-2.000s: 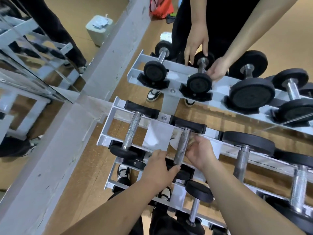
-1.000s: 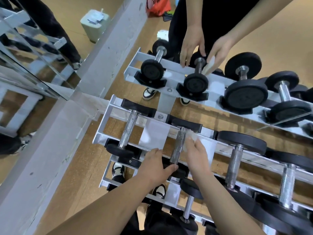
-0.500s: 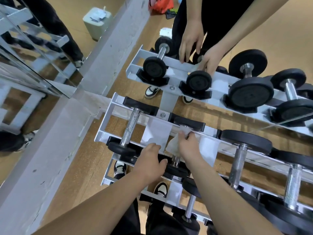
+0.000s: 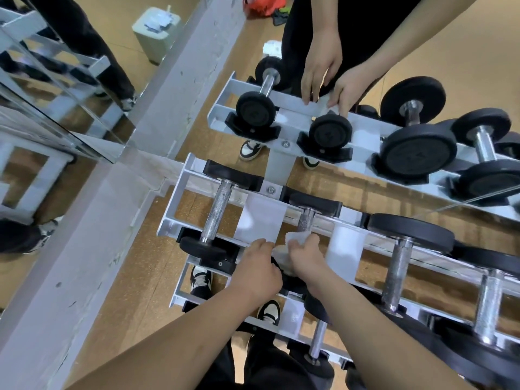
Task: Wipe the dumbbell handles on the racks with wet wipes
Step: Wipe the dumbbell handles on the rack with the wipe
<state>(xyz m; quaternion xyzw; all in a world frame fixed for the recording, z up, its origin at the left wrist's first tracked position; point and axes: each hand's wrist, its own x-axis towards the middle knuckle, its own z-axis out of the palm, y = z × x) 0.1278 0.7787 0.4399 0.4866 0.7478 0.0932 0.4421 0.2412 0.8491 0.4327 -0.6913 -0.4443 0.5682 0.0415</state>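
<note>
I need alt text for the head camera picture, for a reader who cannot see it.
The right hand grips a white wipe against a dumbbell handle on the near rack, with the left hand close beside it. Across, another person's hands touch the far rack.

Gym weights corner, tiered grey steel rack point(image 4: 176, 198) under the fingers point(image 4: 296, 244), black-ended dumbbells point(image 4: 218, 212) with knurled handles left and right of them, a second loaded rack point(image 4: 292, 105) beyond them, wall mirror point(image 4: 42, 80) far left, tan floor point(image 4: 464, 38) below.
</note>
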